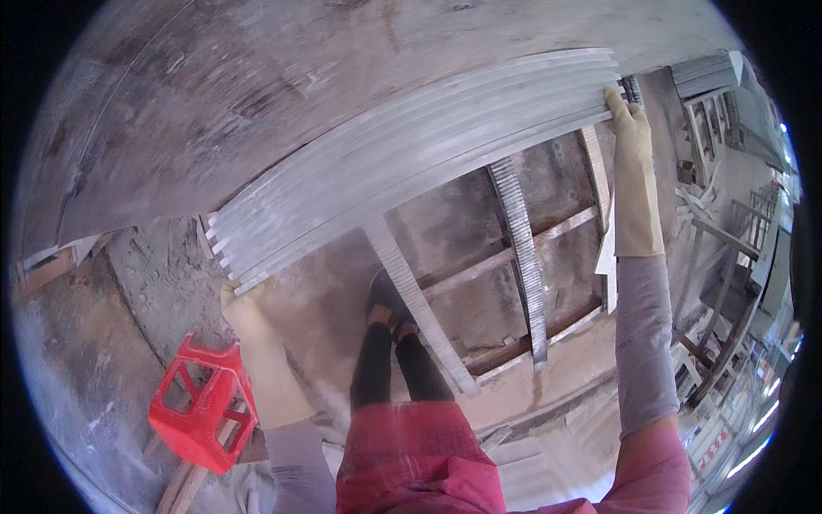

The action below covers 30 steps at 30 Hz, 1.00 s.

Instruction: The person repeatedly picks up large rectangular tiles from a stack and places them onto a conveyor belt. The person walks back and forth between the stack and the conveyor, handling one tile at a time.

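A long, flat set of pale grey strips (419,141), laid side by side in slightly stepped layers, bows from 9 o'clock across 12 to between 1 and 2 o'clock. The right hand (630,122), in a cream glove, is at 2 o'clock, its fingers bent round the near corner of the strips and pinching it. The left hand (248,310), gloved alike, is at about 8:30, at the other near corner; its fingers go partly beneath the strips, so I cannot tell how tightly they press.

With both holds at the near corners and the middle spanning between them, the strips might sag or tip toward 12 o'clock. Their ends are staggered, so one could slide out of the set if a glove slipped on the dust.

Against the far edge of the strips, toward 11 o'clock, spreads a broad brown, dust-streaked bench (257,86). Below the near edge, toward 4 o'clock, is a dusty frame of crossed bars (524,257). The person's dark-clad legs (372,364) stand toward 6 o'clock. A red plastic stool (204,433) is at 8 o'clock, and a stack of grey sheets (706,75) at 2 o'clock, beyond the right hand.
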Each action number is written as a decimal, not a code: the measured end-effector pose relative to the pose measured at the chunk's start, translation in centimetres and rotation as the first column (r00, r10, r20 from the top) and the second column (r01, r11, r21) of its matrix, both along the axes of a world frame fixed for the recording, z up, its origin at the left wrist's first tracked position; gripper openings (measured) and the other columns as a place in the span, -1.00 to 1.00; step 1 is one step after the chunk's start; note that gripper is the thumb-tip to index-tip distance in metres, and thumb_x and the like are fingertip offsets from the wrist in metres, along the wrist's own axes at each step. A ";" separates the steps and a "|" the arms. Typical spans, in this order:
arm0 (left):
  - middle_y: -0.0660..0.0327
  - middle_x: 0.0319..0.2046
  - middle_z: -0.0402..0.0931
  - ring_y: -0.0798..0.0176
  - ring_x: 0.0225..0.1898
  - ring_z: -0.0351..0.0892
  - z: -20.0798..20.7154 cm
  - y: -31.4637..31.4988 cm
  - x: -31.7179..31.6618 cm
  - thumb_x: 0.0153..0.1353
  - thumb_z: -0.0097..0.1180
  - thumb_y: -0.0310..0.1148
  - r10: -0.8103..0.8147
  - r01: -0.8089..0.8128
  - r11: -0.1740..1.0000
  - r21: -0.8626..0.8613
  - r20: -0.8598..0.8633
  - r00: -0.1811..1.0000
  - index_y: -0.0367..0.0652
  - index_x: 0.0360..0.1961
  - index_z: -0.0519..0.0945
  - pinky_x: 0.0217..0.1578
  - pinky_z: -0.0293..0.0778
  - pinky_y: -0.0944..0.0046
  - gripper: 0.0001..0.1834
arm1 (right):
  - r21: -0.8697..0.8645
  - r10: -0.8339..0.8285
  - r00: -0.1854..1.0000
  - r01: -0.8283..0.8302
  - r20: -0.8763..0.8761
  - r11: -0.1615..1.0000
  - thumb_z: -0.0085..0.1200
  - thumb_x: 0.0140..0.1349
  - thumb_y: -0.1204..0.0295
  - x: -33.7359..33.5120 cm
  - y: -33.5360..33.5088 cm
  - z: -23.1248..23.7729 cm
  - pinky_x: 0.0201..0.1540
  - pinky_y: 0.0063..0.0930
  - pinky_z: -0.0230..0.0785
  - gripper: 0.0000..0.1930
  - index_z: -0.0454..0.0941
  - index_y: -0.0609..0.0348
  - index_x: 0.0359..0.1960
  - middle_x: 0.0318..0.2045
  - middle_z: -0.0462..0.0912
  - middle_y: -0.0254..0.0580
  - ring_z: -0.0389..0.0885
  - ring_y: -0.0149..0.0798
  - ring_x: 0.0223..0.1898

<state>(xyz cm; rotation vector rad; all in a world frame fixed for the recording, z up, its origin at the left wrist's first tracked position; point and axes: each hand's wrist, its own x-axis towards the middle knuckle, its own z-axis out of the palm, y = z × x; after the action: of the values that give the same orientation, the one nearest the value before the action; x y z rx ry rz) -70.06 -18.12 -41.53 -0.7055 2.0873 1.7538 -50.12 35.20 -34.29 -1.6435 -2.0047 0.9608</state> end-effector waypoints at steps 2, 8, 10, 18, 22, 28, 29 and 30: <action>0.00 -0.28 0.54 0.14 -0.26 0.58 0.5 0.5 0.1 -0.17 0.30 -0.68 0.021 -0.020 1.000 0.022 -0.013 1.000 -0.29 -0.21 0.41 -0.26 0.60 0.26 -0.55 | 0.006 -0.009 1.000 0.009 -0.014 1.000 0.10 0.11 0.05 0.0 -0.3 0.3 0.04 -0.41 0.22 -0.39 0.47 0.53 -0.14 -0.19 0.57 0.09 0.49 -0.18 -0.09; -0.10 -0.14 0.44 -0.08 -0.15 0.53 -0.6 -0.5 -0.3 -0.07 0.15 -0.73 0.019 -0.018 0.998 0.054 -0.030 0.999 -0.26 -0.16 0.32 -0.12 0.53 -0.12 -0.58 | -0.051 0.057 0.994 -0.062 -0.097 0.997 0.09 0.14 0.07 0.5 -0.1 0.2 0.04 -0.44 0.20 -0.41 0.48 0.53 -0.16 -0.21 0.57 0.05 0.47 -0.21 -0.10; -0.17 -0.11 0.40 -0.15 -0.10 0.48 -1.1 -1.4 -0.4 -0.03 0.09 -0.73 0.056 -0.053 0.986 0.157 -0.017 0.998 -0.27 -0.20 0.31 -0.10 0.50 -0.20 -0.64 | -0.020 0.074 0.984 -0.079 -0.163 0.997 0.08 0.15 0.07 0.7 0.1 -0.2 0.04 -0.46 0.19 -0.43 0.49 0.51 -0.16 -0.21 0.57 0.01 0.47 -0.24 -0.12; -0.03 -0.27 0.54 0.09 -0.22 0.59 -2.9 -2.8 -0.6 -0.18 0.33 -0.70 0.002 0.024 0.959 0.282 -0.091 0.996 -0.28 -0.27 0.42 -0.18 0.60 0.18 -0.57 | -0.113 0.117 0.974 -0.141 -0.194 0.984 0.07 0.18 0.08 1.4 0.6 -0.3 0.02 -0.48 0.19 -0.48 0.52 0.46 -0.20 -0.25 0.59 -0.07 0.47 -0.30 -0.13; -0.22 -0.10 0.42 -0.21 -0.07 0.49 -3.4 -2.8 -0.5 -0.31 0.37 -0.71 0.044 -0.026 0.981 0.193 -0.090 0.995 -0.33 -0.22 0.34 -0.08 0.50 -0.25 -0.42 | -0.077 0.111 0.982 -0.123 -0.152 0.989 0.06 0.18 0.09 1.5 0.5 -0.2 0.03 -0.48 0.18 -0.48 0.52 0.46 -0.20 -0.25 0.59 -0.08 0.48 -0.30 -0.14; -0.17 -0.17 0.47 -0.15 -0.14 0.55 -3.8 -2.8 -0.8 -0.27 0.24 -0.78 -0.028 0.029 1.000 0.009 -0.110 0.994 -0.32 -0.26 0.37 -0.12 0.56 -0.14 -0.52 | -0.087 0.115 0.982 -0.128 -0.148 0.988 0.04 0.19 0.10 1.8 0.7 -0.3 0.05 -0.46 0.17 -0.47 0.51 0.47 -0.16 -0.23 0.59 -0.05 0.47 -0.29 -0.11; -0.16 -0.18 0.48 -0.14 -0.14 0.56 -3.8 -2.7 -0.8 -0.27 0.23 -0.79 0.001 0.007 0.998 0.067 -0.122 0.993 -0.32 -0.27 0.37 -0.12 0.57 -0.13 -0.53 | -0.085 0.108 0.984 -0.121 -0.142 0.989 0.04 0.19 0.10 1.8 0.7 -0.3 0.05 -0.46 0.17 -0.47 0.51 0.47 -0.16 -0.22 0.59 -0.05 0.48 -0.29 -0.11; -0.16 -0.19 0.48 -0.14 -0.15 0.56 -3.7 -2.6 -0.8 -0.27 0.22 -0.79 -0.014 0.022 0.998 0.054 -0.137 0.990 -0.32 -0.27 0.37 -0.12 0.57 -0.11 -0.54 | -0.082 0.102 0.985 -0.114 -0.136 0.990 0.04 0.19 0.09 1.8 0.8 -0.3 0.05 -0.47 0.17 -0.47 0.50 0.48 -0.15 -0.22 0.59 -0.04 0.48 -0.29 -0.11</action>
<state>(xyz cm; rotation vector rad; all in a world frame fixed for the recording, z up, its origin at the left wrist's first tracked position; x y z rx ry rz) -70.85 -20.77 -45.20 -0.5638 2.1162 1.8906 -48.31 35.96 -34.63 -1.4867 -2.0054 1.1821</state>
